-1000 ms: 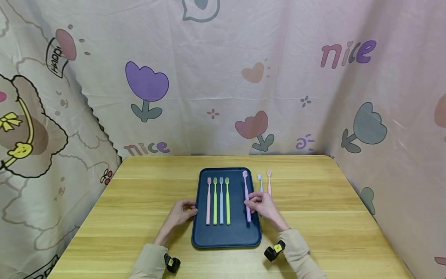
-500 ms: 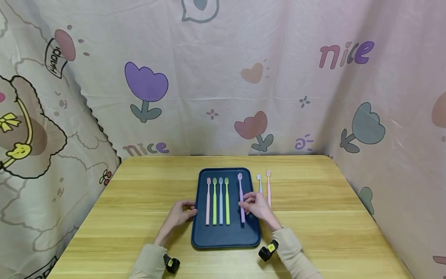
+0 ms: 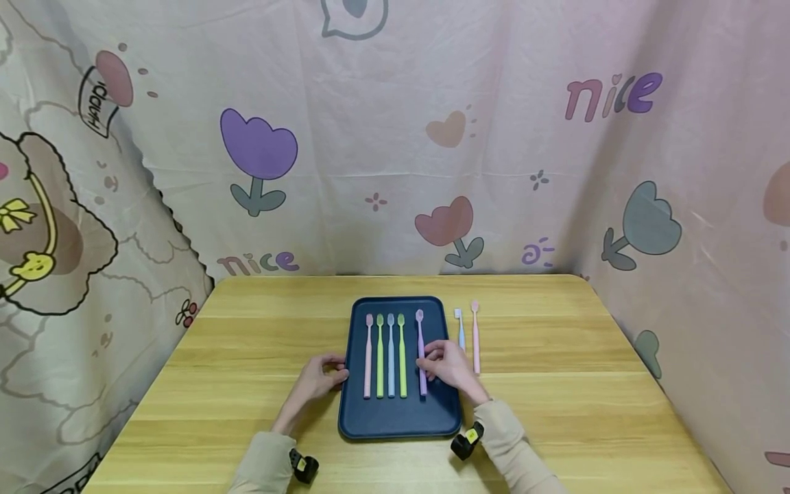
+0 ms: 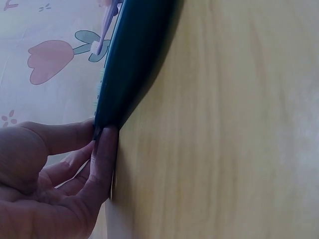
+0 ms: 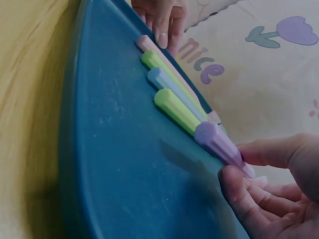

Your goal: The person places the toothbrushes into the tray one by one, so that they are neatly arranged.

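My right hand (image 3: pixel 452 367) pinches a purple toothbrush (image 3: pixel 421 336) between thumb and fingers, over the right half of a dark blue tray (image 3: pixel 401 420). In the right wrist view the toothbrush's handle end (image 5: pixel 214 139) points toward the camera, and its shadow falls on the tray. Left of it, a row lies on the tray: a pink toothbrush (image 3: pixel 368 360), a green toothbrush (image 3: pixel 380 360), a blue toothbrush (image 3: pixel 391 360) and another green toothbrush (image 3: pixel 403 360), heads pointing away. My left hand (image 3: pixel 321 377) grips the tray's left rim, thumb and fingers closed at the edge (image 4: pixel 107 114).
Beyond the tray's right side, a light blue toothbrush (image 3: pixel 461 331) and a pink toothbrush (image 3: pixel 476 339) lie on the wooden table (image 3: pixel 543 343); my right hand stands near them. A patterned curtain (image 3: pixel 345 137) hangs behind the table.
My right hand has carried the purple toothbrush leftward from the tray's right rim, closer to the row. The left hand has kept its hold on the tray.
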A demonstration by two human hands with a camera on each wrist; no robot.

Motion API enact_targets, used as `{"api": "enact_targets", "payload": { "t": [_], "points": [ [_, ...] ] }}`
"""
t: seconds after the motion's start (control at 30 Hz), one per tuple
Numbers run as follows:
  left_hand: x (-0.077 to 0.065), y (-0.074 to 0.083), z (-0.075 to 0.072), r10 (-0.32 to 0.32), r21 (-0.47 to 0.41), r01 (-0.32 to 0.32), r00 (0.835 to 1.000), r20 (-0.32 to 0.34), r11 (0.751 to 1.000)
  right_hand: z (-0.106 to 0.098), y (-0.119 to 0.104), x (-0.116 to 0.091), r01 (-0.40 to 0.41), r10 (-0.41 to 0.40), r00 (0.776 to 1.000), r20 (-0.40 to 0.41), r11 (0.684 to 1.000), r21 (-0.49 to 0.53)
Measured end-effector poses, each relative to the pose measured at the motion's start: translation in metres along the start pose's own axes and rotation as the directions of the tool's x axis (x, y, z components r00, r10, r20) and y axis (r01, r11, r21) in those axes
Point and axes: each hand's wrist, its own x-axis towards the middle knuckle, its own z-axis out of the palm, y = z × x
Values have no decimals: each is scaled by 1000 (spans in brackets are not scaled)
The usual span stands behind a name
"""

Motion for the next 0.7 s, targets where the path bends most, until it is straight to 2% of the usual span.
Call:
{"api": "enact_targets", "payload": {
  "t": [0.7],
  "points": [
    [0,1,0,4,5,-4,1000,2,1000,9,3,4,40,-41,999,-6,997,-66]
  ]
}}
